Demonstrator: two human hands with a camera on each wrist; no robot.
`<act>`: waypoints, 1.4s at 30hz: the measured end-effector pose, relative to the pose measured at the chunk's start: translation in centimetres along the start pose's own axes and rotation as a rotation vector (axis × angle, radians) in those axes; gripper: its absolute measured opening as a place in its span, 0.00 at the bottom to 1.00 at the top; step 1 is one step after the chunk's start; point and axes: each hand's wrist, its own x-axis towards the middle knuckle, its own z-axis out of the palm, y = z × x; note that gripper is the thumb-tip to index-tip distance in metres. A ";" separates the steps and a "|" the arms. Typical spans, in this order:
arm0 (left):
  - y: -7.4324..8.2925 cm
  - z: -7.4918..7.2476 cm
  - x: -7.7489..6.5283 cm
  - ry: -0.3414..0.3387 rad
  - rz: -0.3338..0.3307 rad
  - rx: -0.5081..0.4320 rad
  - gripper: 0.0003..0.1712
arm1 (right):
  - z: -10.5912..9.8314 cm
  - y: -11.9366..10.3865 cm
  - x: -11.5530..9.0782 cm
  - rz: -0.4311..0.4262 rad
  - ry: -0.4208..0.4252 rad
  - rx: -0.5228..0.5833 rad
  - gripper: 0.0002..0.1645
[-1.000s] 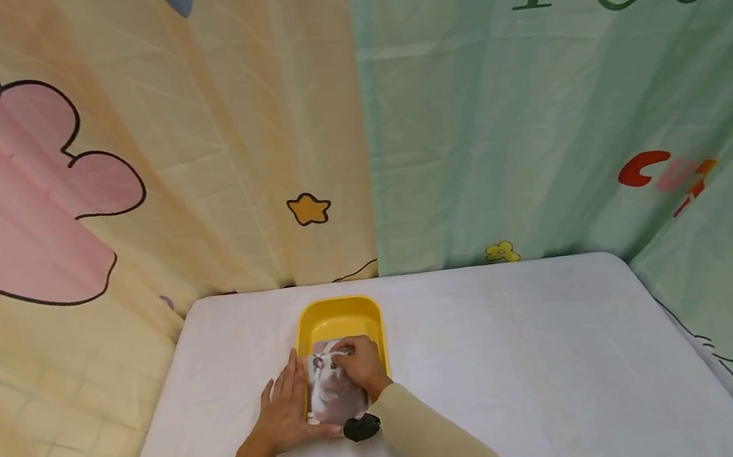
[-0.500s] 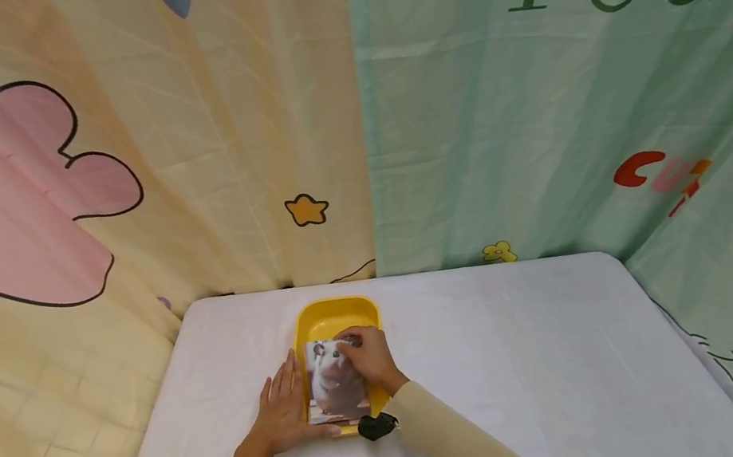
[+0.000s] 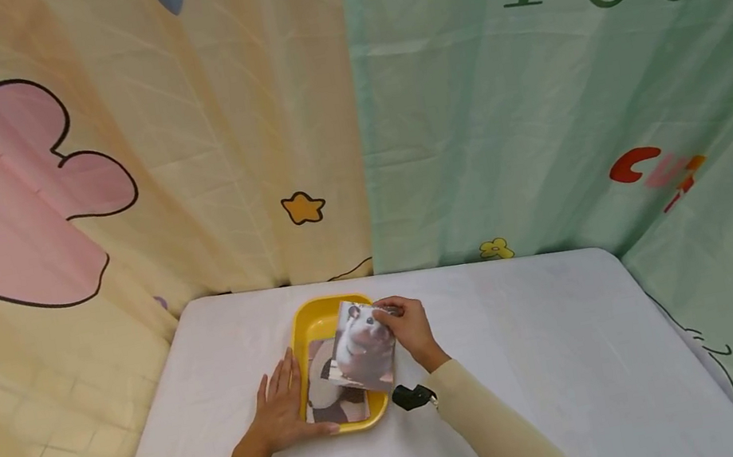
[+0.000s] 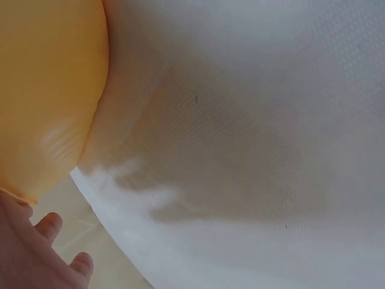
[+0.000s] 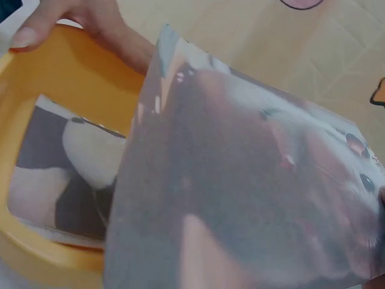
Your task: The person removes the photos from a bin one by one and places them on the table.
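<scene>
A yellow tray (image 3: 316, 311) stands on the white table. Along its left side lies my left hand (image 3: 280, 417), fingers straight and thumb at the front rim. My right hand (image 3: 414, 330) pinches the upper right corner of a picture card (image 3: 361, 351) showing a hamster-like animal. That card is raised and tilted over the tray's right side. Beneath, another picture card (image 3: 326, 405), with a pale and dark animal print, lies in the tray, partly covered. The right wrist view shows the raised card (image 5: 240, 162) close up, with only a bit of the right fingers visible at the edge.
A white cloth-like cover (image 3: 543, 369) spreads over the table, right of the tray. Printed curtains (image 3: 289, 112) hang behind and at both sides. A dark band (image 3: 412, 396) is on the right wrist.
My right hand has lifted the hamster card off the card below and moved it right and away from me, uncovering the lower card. The left hand has stayed at the tray.
</scene>
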 end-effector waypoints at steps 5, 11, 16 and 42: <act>0.0 -0.1 -0.2 -0.014 -0.022 -0.008 0.84 | -3.0 0.0 0.9 -0.009 0.031 0.031 0.12; 0.0 -0.2 -0.4 -0.036 -0.043 -0.023 0.84 | -6.0 1.9 2.7 0.044 0.104 -0.022 0.09; -0.1 0.0 -0.4 -0.024 -0.041 -0.035 0.85 | -7.3 3.1 3.5 0.120 0.088 -0.096 0.09; 0.2 0.0 -0.2 -0.006 -0.023 -0.017 0.83 | -6.4 7.4 4.4 0.188 -0.012 -0.284 0.17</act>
